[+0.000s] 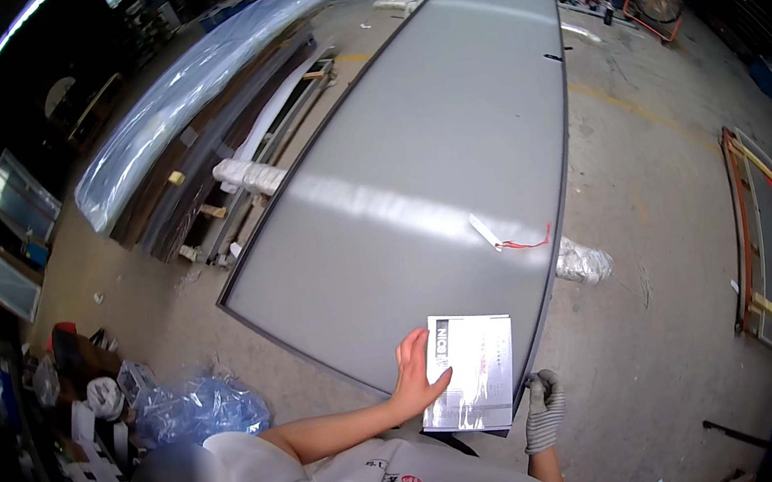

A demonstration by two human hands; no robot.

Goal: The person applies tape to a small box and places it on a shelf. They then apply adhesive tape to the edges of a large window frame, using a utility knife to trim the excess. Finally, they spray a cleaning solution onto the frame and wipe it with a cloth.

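A long framed panel (392, 141) with a frosted grey surface and a thin dark frame lies flat before me. On its near end rests a flat silver-white box (483, 365) with a glossy, plastic-like face. My bare left hand (417, 375) grips the box's left edge, its thumb over the top and the other fingers along the side. Beside the panel's near right corner is my right hand (545, 411) in a grey striped glove. Its fingers are curled by the dark frame; what they hold, if anything, is hidden. A white tag (484, 232) with a red string lies farther up the panel.
Plastic-wrapped bars (583, 262) stick out from under the panel. To the left stands a stack of long pieces under clear film (197, 90). Blue plastic bags (197, 406) lie at lower left. Framed panels (765, 237) are at the right, a wheeled fan (656, 1) at far right.
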